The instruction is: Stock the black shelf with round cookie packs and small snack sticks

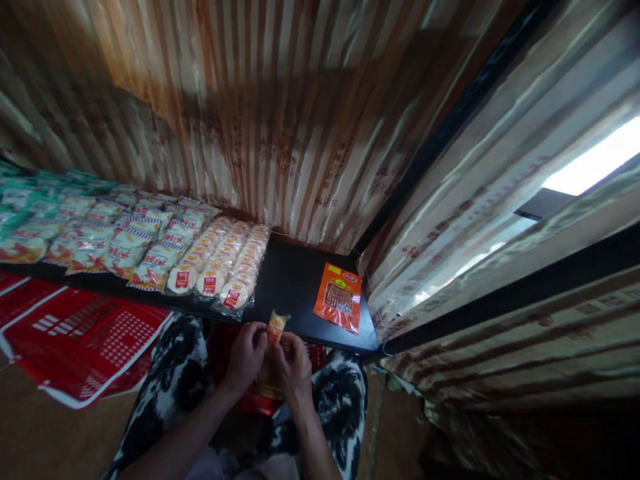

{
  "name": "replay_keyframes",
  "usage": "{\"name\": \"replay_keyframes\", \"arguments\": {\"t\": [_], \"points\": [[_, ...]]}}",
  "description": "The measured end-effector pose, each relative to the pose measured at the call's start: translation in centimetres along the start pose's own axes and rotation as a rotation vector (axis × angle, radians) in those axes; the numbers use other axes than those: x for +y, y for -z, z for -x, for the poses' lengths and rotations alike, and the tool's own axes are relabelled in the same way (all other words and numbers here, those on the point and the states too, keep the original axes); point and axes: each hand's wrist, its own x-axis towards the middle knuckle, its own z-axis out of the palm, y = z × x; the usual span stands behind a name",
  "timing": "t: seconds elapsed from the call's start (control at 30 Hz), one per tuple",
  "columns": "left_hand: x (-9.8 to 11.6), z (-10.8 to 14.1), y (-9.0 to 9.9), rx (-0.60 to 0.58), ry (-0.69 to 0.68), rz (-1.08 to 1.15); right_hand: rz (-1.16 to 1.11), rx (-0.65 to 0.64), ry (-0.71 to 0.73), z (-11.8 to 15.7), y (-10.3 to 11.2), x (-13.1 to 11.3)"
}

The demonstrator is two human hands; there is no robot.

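Observation:
A small snack packet (275, 328), orange and clear, is held upright between my two hands at the front edge of a black shelf (287, 280). The fingers of my left hand (247, 355) pinch its left side. My right hand (295, 363) grips it from the right with thumb and fingers. Below the hands hangs a brownish, see-through part that I cannot make out clearly. On the shelf to the right lies a flat orange pouch (339, 298). Left of the hands stand rows of round white crackers (213, 277) in clear wrappers.
Further left on the shelf are white snack bags (123, 243) and green bags (30, 197). A red bag (100, 333) with white print lies below the shelf. Striped curtains (280, 120) hang behind, with dark poles at the right.

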Motion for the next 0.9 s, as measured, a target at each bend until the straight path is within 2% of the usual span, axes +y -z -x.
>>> {"name": "replay_keyframes", "arguments": {"t": [0.2, 0.47, 0.73, 0.9], "points": [[1.0, -1.4, 0.2, 0.019, -0.036, -0.052, -0.101, -0.096, -0.041, -1.8, -0.2, -0.4], [1.5, -2.8, 0.0, -0.040, 0.019, -0.164, 0.136, -0.056, -0.026, -3.9, -0.2, -1.4], [0.8, -4.2, -0.3, -0.055, -0.004, -0.062, 0.137, -0.048, -0.077, -5.5, -0.7, -1.5], [0.9, -4.7, -0.6, -0.068, 0.002, -0.060, 0.123, -0.023, -0.057, -6.2, -0.8, -1.6]]}}
